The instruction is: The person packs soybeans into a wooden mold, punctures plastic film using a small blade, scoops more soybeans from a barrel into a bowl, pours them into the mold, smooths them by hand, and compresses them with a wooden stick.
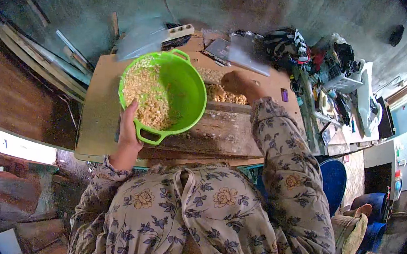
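Note:
A bright green plastic bowl with two loop handles is tilted toward me, part filled with pale, crumbly puffed grain. My left hand grips its rim at the lower left, close to the near handle. More of the crumbly stuff, in golden clumps, lies in a long slot of a worn wooden mold to the right of the bowl. Over the far right part of that slot is my right hand, its fingers curled closed. What they hold, if anything, is hidden.
The mold rests on a light brown tabletop. Clear plastic sheets and a pale strip with holes lie at the back. A small purple packet sits at the right. Beyond it stands a cluttered side table.

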Motion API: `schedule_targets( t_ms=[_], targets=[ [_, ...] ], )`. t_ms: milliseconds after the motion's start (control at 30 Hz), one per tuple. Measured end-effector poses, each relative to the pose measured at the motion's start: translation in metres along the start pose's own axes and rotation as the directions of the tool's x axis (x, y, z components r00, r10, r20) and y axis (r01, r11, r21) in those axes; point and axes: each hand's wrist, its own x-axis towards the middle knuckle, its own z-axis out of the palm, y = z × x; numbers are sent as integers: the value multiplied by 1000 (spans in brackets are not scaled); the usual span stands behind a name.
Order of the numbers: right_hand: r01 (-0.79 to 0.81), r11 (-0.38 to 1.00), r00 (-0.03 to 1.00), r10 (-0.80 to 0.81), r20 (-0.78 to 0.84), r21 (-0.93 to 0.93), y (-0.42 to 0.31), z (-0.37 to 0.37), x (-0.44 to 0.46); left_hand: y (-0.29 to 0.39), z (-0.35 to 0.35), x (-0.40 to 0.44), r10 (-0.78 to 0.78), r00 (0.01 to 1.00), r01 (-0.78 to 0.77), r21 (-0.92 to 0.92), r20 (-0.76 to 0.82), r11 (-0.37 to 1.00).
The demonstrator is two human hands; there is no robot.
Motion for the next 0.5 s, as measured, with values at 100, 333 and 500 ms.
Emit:
schedule_targets(
  t_ms=[100, 333, 500],
  targets=[
    [310, 946, 946, -317, -69, -89, -20, -35, -16, -1, -8, 10, -24, 999, 26, -76, 26, 997],
    [122, 937, 993, -116, -38, 329, -41, -54, -36, 2, -1, 1, -25, 998, 30, -76, 60, 997],
    [-204, 906, 948, 88, 307, 371, -56, -48, -37, -2, -1, 3, -48, 998, 51, -79, 34, 996]
  ],
)
